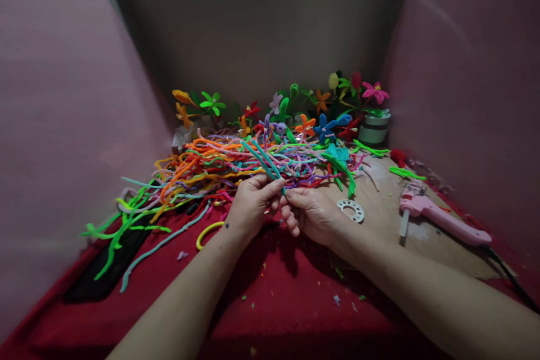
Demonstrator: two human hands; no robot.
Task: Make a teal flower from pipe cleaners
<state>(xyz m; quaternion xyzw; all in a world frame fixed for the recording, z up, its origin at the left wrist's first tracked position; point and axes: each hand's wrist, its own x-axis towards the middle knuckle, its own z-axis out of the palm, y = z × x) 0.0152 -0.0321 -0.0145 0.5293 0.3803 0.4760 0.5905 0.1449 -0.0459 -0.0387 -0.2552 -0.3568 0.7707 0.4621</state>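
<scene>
Your left hand (248, 202) and right hand (316, 215) pinch the teal strands (260, 162); loose fingertips could let them slip into the pile (194, 160).

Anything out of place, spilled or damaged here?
Just untidiness: small scraps litter the red cloth, and green strands stray over a black flat object left of the tangled pile. No obvious damage; the held teal strands look intact.
</scene>
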